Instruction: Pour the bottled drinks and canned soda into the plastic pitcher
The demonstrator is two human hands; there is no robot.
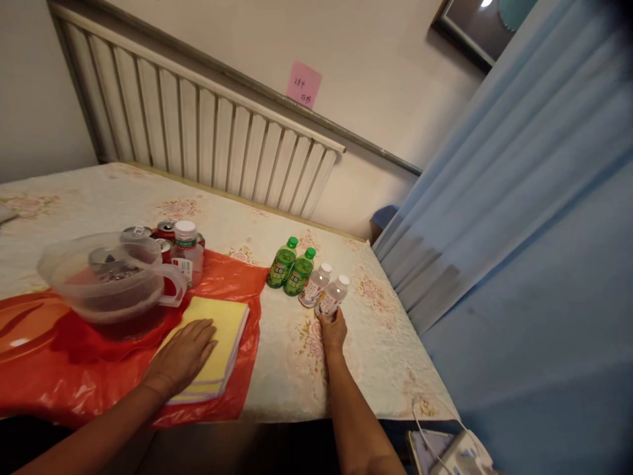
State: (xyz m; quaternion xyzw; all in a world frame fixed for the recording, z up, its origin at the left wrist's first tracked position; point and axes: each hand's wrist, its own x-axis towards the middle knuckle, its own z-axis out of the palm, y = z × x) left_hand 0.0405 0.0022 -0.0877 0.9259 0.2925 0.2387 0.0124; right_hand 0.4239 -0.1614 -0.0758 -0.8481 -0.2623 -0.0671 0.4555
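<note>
Four in a row, and I'm on the near end

So the end white-capped bottle (332, 297) is the one I'm on, standing upright on the flowery cover (284, 359), long axis straight up. It's dead ahead of my right forearm, and my right hand (335, 332) comes at it from the near side, thumb and fingers curled around the bottom part. Can't tell how hard that squeeze is, tbh. Its white-capped twin (315, 285) is just beside it, then the two green-capped drink bottles (291, 272), with the row slanting away to the left.

My left hand (184, 353) is no use for this one: well apart, off to the left, lying flat with fingers out on the folded yellow cloth (225, 320), gripping nothing.
</note>
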